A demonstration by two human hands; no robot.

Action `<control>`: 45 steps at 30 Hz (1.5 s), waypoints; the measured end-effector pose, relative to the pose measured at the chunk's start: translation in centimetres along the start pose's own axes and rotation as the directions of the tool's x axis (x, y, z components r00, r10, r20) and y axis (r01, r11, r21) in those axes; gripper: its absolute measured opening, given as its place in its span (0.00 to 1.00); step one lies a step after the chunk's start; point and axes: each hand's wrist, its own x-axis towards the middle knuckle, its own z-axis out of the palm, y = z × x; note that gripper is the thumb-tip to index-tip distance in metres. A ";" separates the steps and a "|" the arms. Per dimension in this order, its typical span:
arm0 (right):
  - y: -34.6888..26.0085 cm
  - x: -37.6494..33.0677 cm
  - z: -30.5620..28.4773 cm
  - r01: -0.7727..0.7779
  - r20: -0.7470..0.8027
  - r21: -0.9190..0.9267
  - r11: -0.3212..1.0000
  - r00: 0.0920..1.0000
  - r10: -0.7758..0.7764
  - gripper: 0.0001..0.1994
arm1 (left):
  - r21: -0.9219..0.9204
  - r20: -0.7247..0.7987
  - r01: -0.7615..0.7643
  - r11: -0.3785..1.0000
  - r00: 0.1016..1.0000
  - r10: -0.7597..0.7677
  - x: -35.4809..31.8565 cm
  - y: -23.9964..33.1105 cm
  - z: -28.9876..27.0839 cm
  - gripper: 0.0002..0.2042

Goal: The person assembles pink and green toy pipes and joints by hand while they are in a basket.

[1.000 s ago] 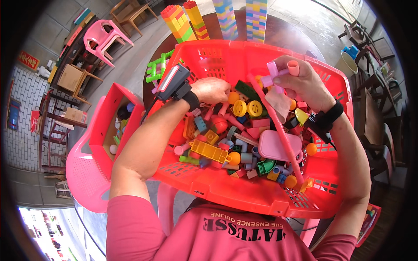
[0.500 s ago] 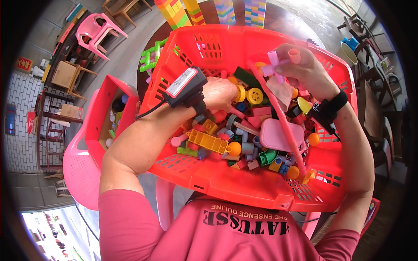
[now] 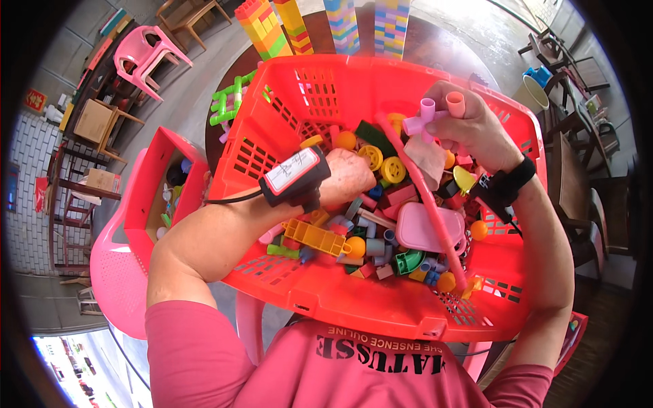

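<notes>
A red plastic basket point(image 3: 401, 306) in front of me holds a heap of mixed toy pieces. My left hand point(image 3: 345, 178) is down in the heap, back up, its fingers curled out of sight. Close beside it lie yellow toy wheels point(image 3: 392, 170). Above the basket's right part, my right hand point(image 3: 479, 129) is closed around purple toy pipe connectors point(image 3: 426, 112) and a salmon-pink pipe piece point(image 3: 456, 103). The basket's red handle point(image 3: 435, 207) slants across the heap, left of that hand. A pink lidded box point(image 3: 422, 224) and a yellow toy bar point(image 3: 316, 236) lie on the pieces.
Stacked-block towers point(image 3: 262, 30) stand on the round dark table point(image 3: 442, 41) behind the basket. Green linked pipes point(image 3: 230, 100) lie at its left. A red box point(image 3: 139, 211) of toys sits on a pink chair point(image 3: 112, 272) to my left. Wooden chairs point(image 3: 571, 177) are at right.
The view has shifted slightly. My left hand has moved a little down and right within the heap, away from the yellow wheels. My right hand still holds the pipe pieces, turned slightly.
</notes>
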 end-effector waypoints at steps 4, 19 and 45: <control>-0.5 -0.1 -0.3 -0.006 0.012 0.042 0.999 1.000 0.005 0.08 | 0.040 0.045 0.007 0.999 0.999 -0.008 0.2 0.1 -0.6 0.05; -2.0 -0.5 0.6 0.018 -0.062 0.124 0.992 0.998 -0.010 0.08 | -0.965 -0.142 -0.038 0.258 0.907 -0.397 -1.2 -1.7 -10.2 0.09; -3.0 -1.4 1.7 0.007 -0.018 0.182 0.983 1.000 -0.004 0.09 | -0.970 -0.231 -0.190 0.149 0.911 -0.341 -1.5 0.9 -10.5 0.09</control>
